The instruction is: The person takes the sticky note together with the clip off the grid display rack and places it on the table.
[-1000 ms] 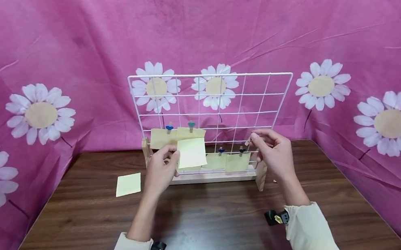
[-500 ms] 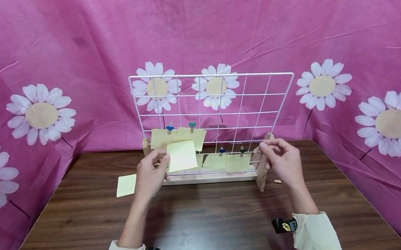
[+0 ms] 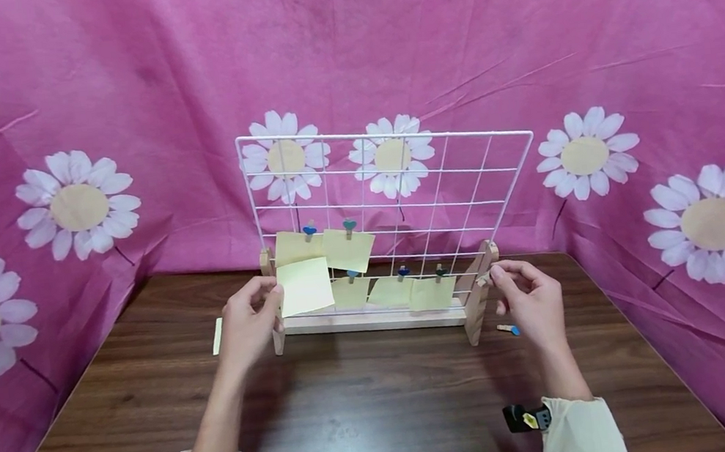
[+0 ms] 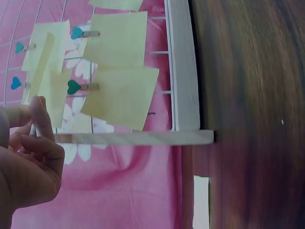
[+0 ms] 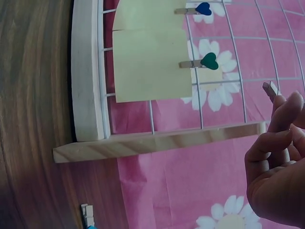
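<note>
My left hand (image 3: 249, 322) pinches a yellow sticky note (image 3: 305, 287) by its left edge, in front of the white wire grid (image 3: 386, 136). In the left wrist view this note (image 4: 43, 62) shows nearly edge-on above the fingertips. At the grid's right end, my right hand (image 3: 533, 304) pinches a small wooden clothespin (image 5: 270, 90) between thumb and finger. Several yellow notes hang on the grid in two rows. Heart-topped clothespins hold them, such as the teal one (image 3: 349, 225) above and the dark green one (image 5: 208, 61) below.
A wooden stand (image 3: 372, 321) carries the grid on the brown table (image 3: 382, 408). Right of it lies a blue-topped clothespin (image 3: 508, 329). Another note (image 3: 217, 337) lies at the left, mostly behind the left hand. A pink flowered cloth (image 3: 342, 36) hangs behind.
My left hand has moved left with its note, uncovering a lower hanging note and covering more of the one on the table. My right hand has shifted right and down with its clothespin.
</note>
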`<state>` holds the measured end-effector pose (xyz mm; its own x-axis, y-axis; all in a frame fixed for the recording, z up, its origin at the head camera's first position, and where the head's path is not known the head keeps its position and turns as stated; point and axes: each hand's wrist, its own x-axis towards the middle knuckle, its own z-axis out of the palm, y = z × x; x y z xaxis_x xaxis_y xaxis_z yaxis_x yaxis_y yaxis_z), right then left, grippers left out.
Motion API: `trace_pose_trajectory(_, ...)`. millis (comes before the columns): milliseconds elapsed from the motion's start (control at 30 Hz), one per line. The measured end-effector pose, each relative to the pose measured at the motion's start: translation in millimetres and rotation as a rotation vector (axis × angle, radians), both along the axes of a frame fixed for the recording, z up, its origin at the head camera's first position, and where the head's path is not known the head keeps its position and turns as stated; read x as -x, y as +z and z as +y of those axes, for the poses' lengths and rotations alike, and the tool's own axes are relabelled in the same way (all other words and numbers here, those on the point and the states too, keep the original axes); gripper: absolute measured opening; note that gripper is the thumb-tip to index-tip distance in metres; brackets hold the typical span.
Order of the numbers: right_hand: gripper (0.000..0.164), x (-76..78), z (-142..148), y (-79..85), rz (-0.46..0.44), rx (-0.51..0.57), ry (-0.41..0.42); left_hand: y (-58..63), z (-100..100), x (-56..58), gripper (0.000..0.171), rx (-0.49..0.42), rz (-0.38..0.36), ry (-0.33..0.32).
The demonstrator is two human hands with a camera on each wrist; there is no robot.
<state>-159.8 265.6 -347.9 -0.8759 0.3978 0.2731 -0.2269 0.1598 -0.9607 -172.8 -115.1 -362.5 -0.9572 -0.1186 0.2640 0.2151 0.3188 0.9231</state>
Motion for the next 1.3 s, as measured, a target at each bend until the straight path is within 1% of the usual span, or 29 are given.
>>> trace_pose_trajectory(133, 0.022, -1.9, 4.5, -4.6, 0.010, -0.002, -0.003, -3.1, -6.2, -2.0, 0.019, 0.016, -0.006, 0.017)
trace_pose_trajectory(233, 0.019, -3.3, 6.8, -7.7, 0.022, -0.015, -0.016, -6.2, -11.1, -2.6, 0.019, 0.013, -0.004, 0.020)
trace_pose_trajectory(367, 0.007, -4.2, 9.1, -11.0, 0.036, 0.006, -0.038, -9.6, -17.5, -3.7, 0.020, -0.004, -0.013, 0.014)
trace_pose_trajectory(400, 0.005, -4.2, 9.6, -11.8, 0.043, 0.019, -0.038, -10.2, -19.1, -4.0, 0.020, -0.005, -0.016, 0.014)
trace_pose_trajectory(467, 0.009, -4.6, 11.0, -13.0, 0.042, 0.044, -0.038, -10.9, -22.3, -4.4, 0.021, -0.010, -0.015, 0.015)
trace_pose_trajectory(533, 0.012, -5.6, 12.6, -13.9, 0.032, 0.059, -0.040, -11.3, -25.6, -4.6, 0.021, -0.008, -0.007, 0.018)
trace_pose_trajectory(633, 0.013, -7.0, 15.5, -15.0, 0.011, 0.071, -0.053, -11.7, -30.3, -4.6, 0.021, -0.006, 0.002, 0.028)
trace_pose_trajectory(833, 0.006, -9.2, 21.4, -18.9, -0.016, 0.095, -0.065, -13.2, -38.1, -5.4, 0.022, 0.000, -0.010, 0.055)
trace_pose_trajectory(967, 0.007, -10.8, 25.7, -23.5, -0.033, 0.106, -0.072, -15.0, -42.0, -7.7, 0.024, -0.004, -0.038, 0.070)
trace_pose_trajectory(1133, 0.010, -13.0, 28.5, -29.8, -0.100, 0.169, -0.067, -19.1, -49.5, -11.4, 0.025, 0.016, -0.071, 0.106)
trace_pose_trajectory(1300, 0.011, -13.8, 31.3, -32.2, -0.119, 0.177, -0.072, -22.5, -55.8, -10.1, 0.027, 0.000, -0.080, 0.115)
